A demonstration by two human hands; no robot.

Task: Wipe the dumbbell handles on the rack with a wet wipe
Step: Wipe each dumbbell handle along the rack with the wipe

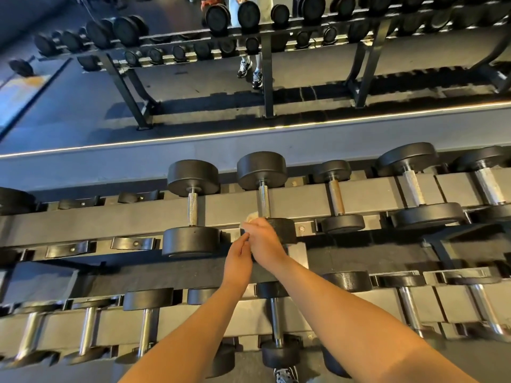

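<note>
Dumbbell handle (263, 201) | wet wipe (252, 217) in right hand (262, 239) beside it | weight head (287, 230) beneath

A grey ledge (110, 167) ran left to right, edged along its far side by a thin bright light strip (249, 131). Beyond it lay dark grey floor (69, 111), crossed by long shadows, with a pale lit patch (25, 87) at far left.

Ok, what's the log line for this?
right hand: holds wet wipe | near: dumbbell handle | left hand: beside right hand
</note>
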